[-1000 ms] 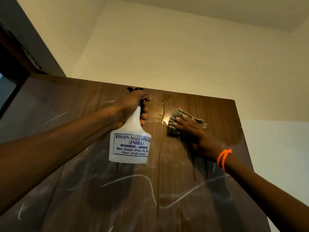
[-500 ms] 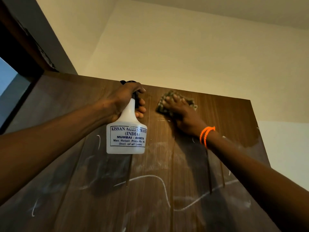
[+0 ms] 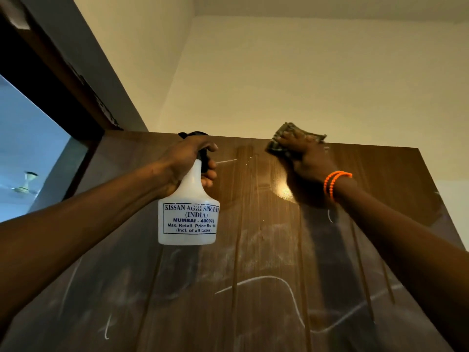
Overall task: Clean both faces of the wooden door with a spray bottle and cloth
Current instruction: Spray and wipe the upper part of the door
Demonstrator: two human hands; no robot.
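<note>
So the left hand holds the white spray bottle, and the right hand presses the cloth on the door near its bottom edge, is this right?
Not quite. The head view shows the right hand pressing the cloth at the top edge of the door, not the bottom. The rest is right: the left hand holds the white spray bottle.

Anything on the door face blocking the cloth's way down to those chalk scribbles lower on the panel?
Nothing visible does. The right hand presses the cloth at the door's top edge; below it lies only bare wet wood, then the chalk marks. The spray bottle hangs off to the left.
</note>
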